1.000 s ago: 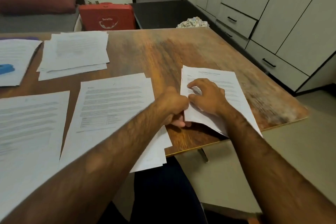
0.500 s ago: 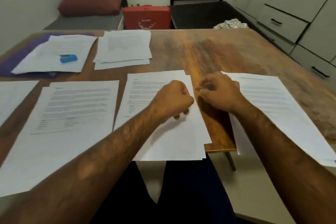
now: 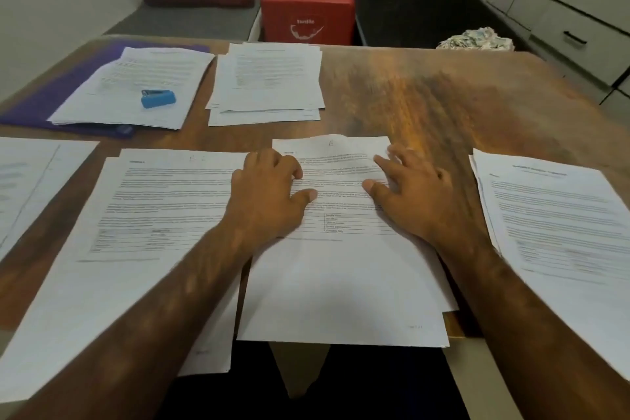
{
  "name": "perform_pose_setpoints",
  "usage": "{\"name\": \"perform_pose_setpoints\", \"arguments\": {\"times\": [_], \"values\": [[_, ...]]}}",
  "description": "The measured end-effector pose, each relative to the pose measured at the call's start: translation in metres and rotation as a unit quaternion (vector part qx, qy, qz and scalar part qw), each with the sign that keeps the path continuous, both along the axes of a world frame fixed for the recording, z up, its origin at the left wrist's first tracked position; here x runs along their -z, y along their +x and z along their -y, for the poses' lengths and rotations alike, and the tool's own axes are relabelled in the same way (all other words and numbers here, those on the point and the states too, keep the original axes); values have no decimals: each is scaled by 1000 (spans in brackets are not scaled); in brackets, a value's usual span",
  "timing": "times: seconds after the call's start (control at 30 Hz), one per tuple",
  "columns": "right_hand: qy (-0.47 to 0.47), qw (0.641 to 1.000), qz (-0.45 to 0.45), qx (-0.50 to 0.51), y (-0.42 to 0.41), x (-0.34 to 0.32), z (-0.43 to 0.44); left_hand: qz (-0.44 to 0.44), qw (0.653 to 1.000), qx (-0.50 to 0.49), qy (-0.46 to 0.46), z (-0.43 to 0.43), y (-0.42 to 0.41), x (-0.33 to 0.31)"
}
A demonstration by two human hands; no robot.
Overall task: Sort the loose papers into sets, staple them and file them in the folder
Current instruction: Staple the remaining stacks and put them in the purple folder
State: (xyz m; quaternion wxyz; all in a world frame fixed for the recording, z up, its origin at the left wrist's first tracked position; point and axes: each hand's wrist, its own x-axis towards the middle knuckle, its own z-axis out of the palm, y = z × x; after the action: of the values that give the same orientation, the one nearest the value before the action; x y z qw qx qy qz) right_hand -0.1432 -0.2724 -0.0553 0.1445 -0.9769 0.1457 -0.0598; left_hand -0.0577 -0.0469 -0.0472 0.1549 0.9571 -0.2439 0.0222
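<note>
Wooden table (image 3: 426, 95): papers laid out in separate piles, apart from each other, likely so the sets don't mix.

Near row, four piles: far-left pile (image 3: 27, 181), left-centre pile (image 3: 153, 215), middle pile (image 3: 341, 283), right pile (image 3: 552, 215). The middle pile overhangs the near edge, its sheets fanned unevenly and not squared. It slightly overlaps the left-centre pile.

Far row: one uneven pile (image 3: 269, 78) at centre, and another (image 3: 153, 78) on top of the purple folder (image 3: 51, 95) at the far left. The folder lies flat with nothing visibly filed inside.

Left hand (image 3: 269, 194): on the middle pile's upper left, fingers bent, tips down on the top sheet, thumb out. No pinch visible.

Right hand (image 3: 419, 194): on the pile's right edge, fingers spread and flat. Both seem to be pinning the pile to straighten it.

Blue stapler (image 3: 158, 98): sits on the folder's pile, probably weighting it. It is well away from both hands, so stapling looks not yet begun.
</note>
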Motion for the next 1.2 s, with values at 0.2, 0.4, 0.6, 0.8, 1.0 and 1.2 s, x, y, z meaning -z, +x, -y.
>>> {"name": "perform_pose_setpoints", "arguments": {"times": [0.2,0.4,0.6,0.8,1.0,1.2], "values": [[150,970,149,-116,-8,-8,-7,-26,998,-10,-51,2,7,1],[416,888,193,-12,-14,-18,-13,-66,974,-47,-212,-3,11,10],[420,882,184,-106,-13,0,-5,-158,888,-79,-425,-9,11,6],[423,877,153,-170,-10,8,6,-91,926,-56,-361,-19,25,19],[473,857,173,-110,-12,3,9,-158,893,-82,-414,-13,10,5],[530,824,200,-6,-16,-17,9,-236,858,-67,-450,-10,7,-13]]}}
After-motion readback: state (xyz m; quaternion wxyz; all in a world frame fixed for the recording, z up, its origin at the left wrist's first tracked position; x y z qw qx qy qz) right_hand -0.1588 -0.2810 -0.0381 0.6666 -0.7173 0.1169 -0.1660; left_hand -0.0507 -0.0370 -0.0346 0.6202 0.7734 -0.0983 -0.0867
